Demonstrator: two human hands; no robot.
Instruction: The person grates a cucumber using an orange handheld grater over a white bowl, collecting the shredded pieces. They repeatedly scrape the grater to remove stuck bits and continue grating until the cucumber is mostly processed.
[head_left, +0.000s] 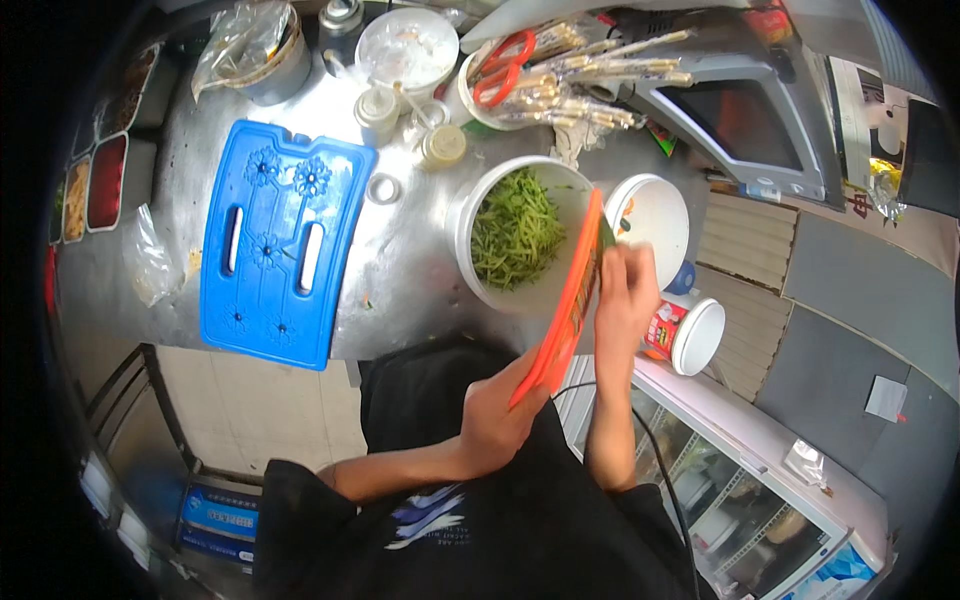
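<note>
My left hand (499, 420) grips the lower end of an orange plastic grater (574, 300), which stands tilted and nearly edge-on to me. Its upper end reaches over a white plastic bucket (461, 259) holding a heap of shredded green vegetable (517, 229), which looks like cucumber. On the grater's right face, my right hand (628, 289) holds a dark green piece (606, 236), probably cucumber, mostly covered by the fingers. Just beyond that hand is a second white bucket (667, 199) with a few orange and green bits inside.
A blue plastic slab (270, 292) lies on the steel table (412, 300). Squeeze bottles (444, 146), a tub of wrapped chopsticks with red-handled scissors (499, 75) and a microwave (739, 120) stand behind. Food trays (109, 180) line the left; a glass-topped refrigerator (720, 487) sits at right.
</note>
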